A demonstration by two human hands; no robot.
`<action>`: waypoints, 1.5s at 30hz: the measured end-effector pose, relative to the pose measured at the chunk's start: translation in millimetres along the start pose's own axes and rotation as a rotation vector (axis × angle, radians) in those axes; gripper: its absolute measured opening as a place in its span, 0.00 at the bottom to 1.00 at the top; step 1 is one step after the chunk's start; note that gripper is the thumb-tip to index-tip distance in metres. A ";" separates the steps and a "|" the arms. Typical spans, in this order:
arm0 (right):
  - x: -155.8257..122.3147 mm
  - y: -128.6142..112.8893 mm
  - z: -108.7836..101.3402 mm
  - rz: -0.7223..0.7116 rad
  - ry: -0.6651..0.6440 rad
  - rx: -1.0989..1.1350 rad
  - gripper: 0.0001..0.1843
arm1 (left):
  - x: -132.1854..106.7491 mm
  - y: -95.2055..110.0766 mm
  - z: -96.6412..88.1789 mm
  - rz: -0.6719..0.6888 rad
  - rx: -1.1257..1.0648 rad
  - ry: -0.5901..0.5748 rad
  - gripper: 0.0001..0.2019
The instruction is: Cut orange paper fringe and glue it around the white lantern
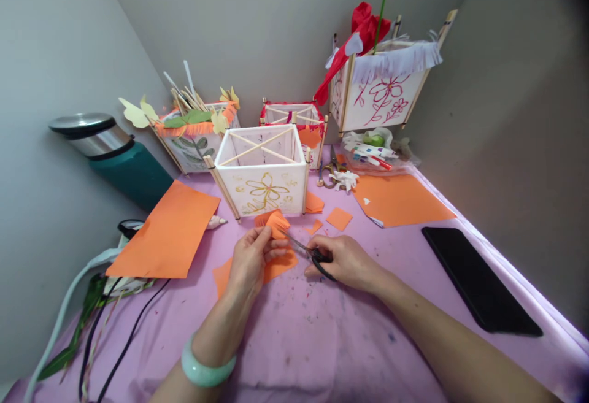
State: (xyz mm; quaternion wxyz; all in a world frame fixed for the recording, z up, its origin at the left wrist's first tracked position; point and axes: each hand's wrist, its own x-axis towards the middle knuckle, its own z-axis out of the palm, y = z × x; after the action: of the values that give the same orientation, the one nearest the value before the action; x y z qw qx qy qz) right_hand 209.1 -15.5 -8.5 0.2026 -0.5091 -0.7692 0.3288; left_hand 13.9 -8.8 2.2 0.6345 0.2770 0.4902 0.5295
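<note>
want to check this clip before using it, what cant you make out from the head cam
Head view:
- Tips of the scissors: hidden by the orange paper in the left hand.
- Scissor finger loops: partly covered by the right hand.
- Clear plastic bag: contents too crumpled and small to tell.
- Black cords: cut off by the bottom edge.

Paper lanterns [262,191] — black tablet [478,280], teal thermos [131,173]

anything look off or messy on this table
The pink cloth is speckled with coloured flecks, and red crepe paper spills over the rim of the back-right lantern. Loose orange paper scraps also lie scattered around the white lantern.
</note>
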 end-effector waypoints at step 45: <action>1.1 -0.8 0.3 -0.009 0.013 -0.017 0.16 | -2.2 -1.0 5.9 -0.042 0.024 -0.022 0.06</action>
State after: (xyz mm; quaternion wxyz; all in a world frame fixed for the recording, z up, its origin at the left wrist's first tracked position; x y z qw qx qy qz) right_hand 207.9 -14.8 -8.1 0.2049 -0.5094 -0.7730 0.3179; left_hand 19.8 -10.1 4.2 0.6473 0.2802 0.4952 0.5072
